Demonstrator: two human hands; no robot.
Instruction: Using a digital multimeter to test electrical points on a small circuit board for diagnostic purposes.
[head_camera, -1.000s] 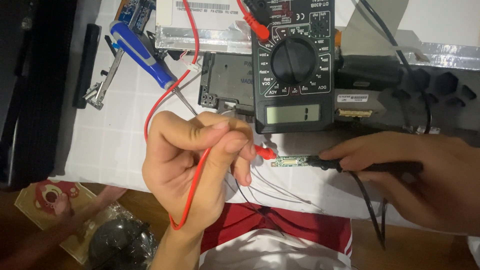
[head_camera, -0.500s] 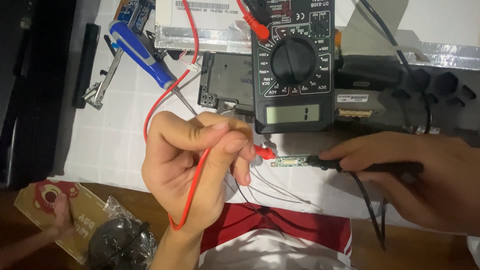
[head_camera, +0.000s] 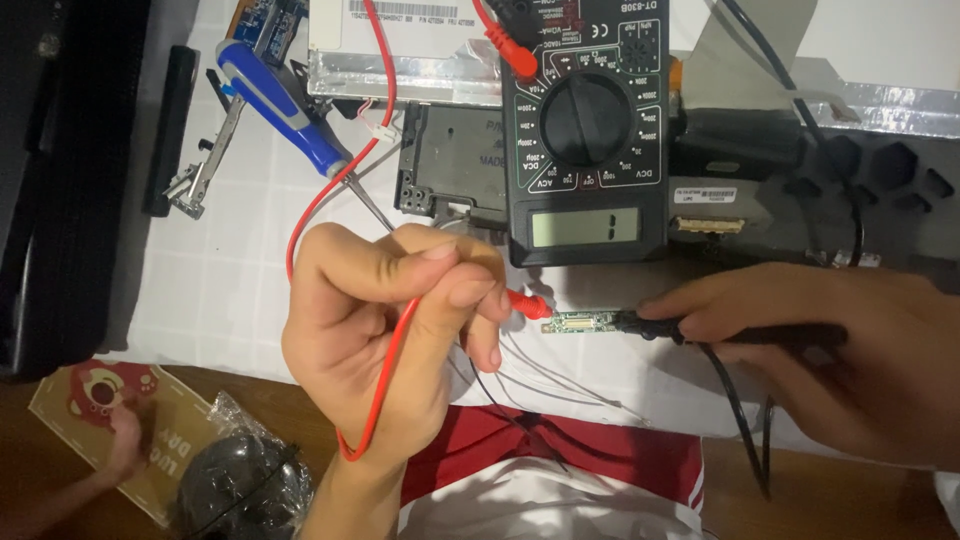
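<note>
Other person's hand (head_camera: 125, 440) lower, half cropped.

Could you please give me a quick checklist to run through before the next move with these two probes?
1. Red probe held firmly in the left hand: ok.
2. Black probe held in the right hand: ok.
3. Both probe tips at opposite ends of the small board: ok, though actual contact is too small to tell.
4. Meter display lit and readable: ok, it shows a single digit at its right side.
5. Red lead plugged into the meter's top: ok; black lead's plug: cannot tell, out of frame.
6. Screwdriver lies clear of the probing spot: ok.
</note>
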